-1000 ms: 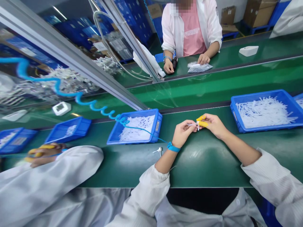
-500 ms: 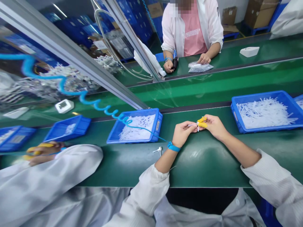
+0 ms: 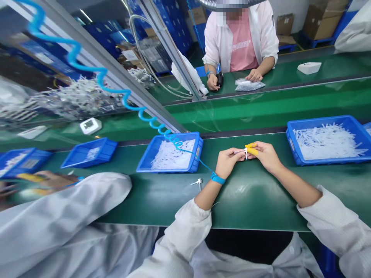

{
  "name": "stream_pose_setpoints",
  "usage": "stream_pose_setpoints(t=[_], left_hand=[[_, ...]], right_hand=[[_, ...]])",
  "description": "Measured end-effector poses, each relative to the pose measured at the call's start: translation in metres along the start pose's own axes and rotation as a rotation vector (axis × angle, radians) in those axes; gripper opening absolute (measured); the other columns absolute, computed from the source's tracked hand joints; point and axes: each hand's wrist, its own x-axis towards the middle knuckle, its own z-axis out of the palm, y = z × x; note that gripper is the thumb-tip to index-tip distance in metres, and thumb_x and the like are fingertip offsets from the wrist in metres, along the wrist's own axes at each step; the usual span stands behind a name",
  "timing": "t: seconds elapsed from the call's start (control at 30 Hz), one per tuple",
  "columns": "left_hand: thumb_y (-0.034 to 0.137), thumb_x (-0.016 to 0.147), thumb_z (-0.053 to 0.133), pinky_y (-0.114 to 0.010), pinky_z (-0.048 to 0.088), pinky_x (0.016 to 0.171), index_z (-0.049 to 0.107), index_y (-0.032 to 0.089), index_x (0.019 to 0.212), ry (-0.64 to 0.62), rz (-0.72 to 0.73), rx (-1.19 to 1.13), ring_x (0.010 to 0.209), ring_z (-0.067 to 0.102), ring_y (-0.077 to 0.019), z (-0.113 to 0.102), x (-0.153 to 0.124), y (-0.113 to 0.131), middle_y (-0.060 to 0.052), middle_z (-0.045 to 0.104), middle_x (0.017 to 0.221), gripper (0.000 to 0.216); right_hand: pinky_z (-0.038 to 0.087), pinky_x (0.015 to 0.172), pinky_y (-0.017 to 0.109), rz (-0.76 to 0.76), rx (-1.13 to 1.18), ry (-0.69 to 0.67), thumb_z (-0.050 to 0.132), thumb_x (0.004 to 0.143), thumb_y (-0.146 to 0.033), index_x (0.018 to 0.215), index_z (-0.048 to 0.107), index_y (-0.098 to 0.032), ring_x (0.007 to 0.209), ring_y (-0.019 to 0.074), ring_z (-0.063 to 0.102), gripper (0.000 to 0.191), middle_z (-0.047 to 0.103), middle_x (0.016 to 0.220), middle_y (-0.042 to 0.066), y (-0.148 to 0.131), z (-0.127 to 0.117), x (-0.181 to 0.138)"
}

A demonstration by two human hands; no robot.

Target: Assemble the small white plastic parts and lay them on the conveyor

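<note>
My left hand (image 3: 227, 162) and my right hand (image 3: 265, 154) meet above the green bench (image 3: 249, 197), both pinching one small white plastic part (image 3: 245, 152). Yellow finger cots cover my right thumb and forefinger. A blue wrist strap (image 3: 217, 178) on my left wrist leads to a blue coiled cord (image 3: 121, 94) running up to the left. A second small white part (image 3: 198, 182) lies on the bench near my left forearm.
A blue tray of white parts (image 3: 174, 153) sits left of my hands, another blue tray (image 3: 327, 139) to the right. Further blue trays (image 3: 89, 152) stand far left. A co-worker's white sleeve (image 3: 63, 216) fills the lower left. Across the belt a person (image 3: 240, 38) handles a clear bag (image 3: 249, 85).
My hands keep the same pinch on the white part, with only slight finger movement. The view has shifted a little, and the coiled cord swung upward.
</note>
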Motion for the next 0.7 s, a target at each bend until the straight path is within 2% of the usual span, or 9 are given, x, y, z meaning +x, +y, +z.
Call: stream_pose_setpoints(t=[0.13,0.23,0.33,0.43,0.57,0.7], left_hand=[[0.043,0.080,0.089,-0.038,0.069,0.082,0.078,0.015,0.107,-0.016,0.030,-0.023,0.083,0.077,-0.0211,-0.001,0.001,-0.001,-0.010,0.078,0.101,0.041],[0.042,0.082,0.089,-0.032,0.067,0.075,0.075,0.019,0.115,0.029,0.192,0.051,0.083,0.075,-0.0193,-0.002,-0.001,0.005,-0.011,0.072,0.114,0.043],[0.039,0.091,0.081,-0.029,0.064,0.074,0.079,0.020,0.102,0.047,0.381,0.267,0.093,0.072,-0.0213,-0.004,-0.004,0.014,-0.011,0.070,0.112,0.022],[0.037,0.096,0.075,-0.027,0.062,0.072,0.079,0.020,0.093,0.049,0.471,0.403,0.092,0.070,-0.0208,-0.006,-0.004,0.020,-0.010,0.072,0.099,0.018],[0.035,0.096,0.074,-0.025,0.061,0.071,0.077,0.017,0.094,0.079,0.477,0.393,0.084,0.070,-0.0169,-0.007,-0.003,0.016,-0.007,0.071,0.096,0.018],[0.037,0.095,0.075,-0.025,0.061,0.070,0.076,0.016,0.095,0.066,0.382,0.310,0.076,0.071,-0.0155,-0.006,-0.002,0.010,-0.007,0.072,0.094,0.021]], right_hand=[[0.065,0.071,0.033,-0.002,0.024,-0.011,0.096,0.069,-0.047,0.095,0.081,-0.019,0.075,0.0192,0.074,0.041,0.079,0.088,0.006,0.000,-0.001,0.001],[0.065,0.071,0.034,0.018,0.042,-0.005,0.096,0.069,-0.049,0.095,0.081,-0.018,0.075,0.0200,0.075,0.043,0.079,0.087,0.007,0.000,-0.001,0.001],[0.063,0.069,0.031,0.049,0.034,-0.024,0.095,0.071,-0.050,0.094,0.080,-0.018,0.073,0.0197,0.075,0.043,0.079,0.084,0.007,-0.001,-0.001,0.000],[0.062,0.067,0.030,0.044,0.018,-0.044,0.091,0.075,-0.053,0.094,0.079,-0.017,0.072,0.0191,0.075,0.042,0.079,0.083,0.007,-0.002,-0.001,0.000],[0.062,0.070,0.031,-0.021,-0.020,-0.071,0.092,0.074,-0.051,0.098,0.080,-0.019,0.076,0.0192,0.076,0.042,0.079,0.088,0.006,-0.001,0.000,0.000],[0.063,0.075,0.033,-0.039,-0.053,-0.078,0.091,0.075,-0.050,0.093,0.079,-0.019,0.080,0.0209,0.076,0.038,0.079,0.089,0.006,0.000,0.001,0.000]])
